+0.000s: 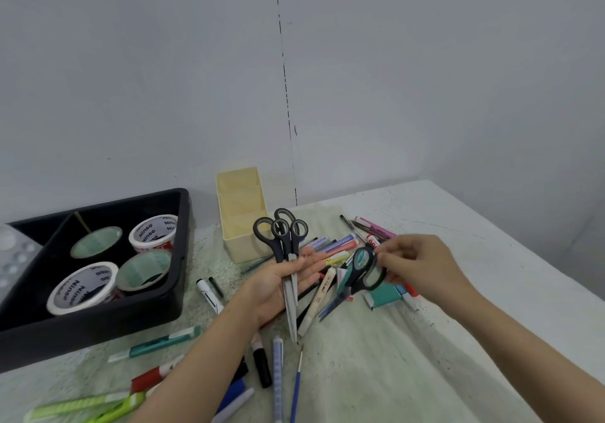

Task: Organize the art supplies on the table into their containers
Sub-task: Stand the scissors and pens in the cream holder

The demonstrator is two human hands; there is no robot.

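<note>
My left hand (pixel 284 281) lies palm up over the table with two pairs of black-handled scissors (pixel 284 242) resting across it, handles away from me and blades pointing toward me. My right hand (pixel 415 267) pinches the handle of a third pair of scissors (pixel 361 270), black with teal inside the loops, held just right of my left hand above a pile of pens and markers (pixel 340 245). A cream compartment holder (pixel 240 213) stands behind the scissors. A black tray (pixel 157 304) at the left holds several tape rolls (pixel 82 288).
Loose pens, markers and a thin blue paintbrush (pixel 297 386) lie near the table's front. Green cutters (pixel 85 406) and a teal one (pixel 157 344) lie at the lower left. A teal box (pixel 384 298) sits under my right hand. The wall stands close behind.
</note>
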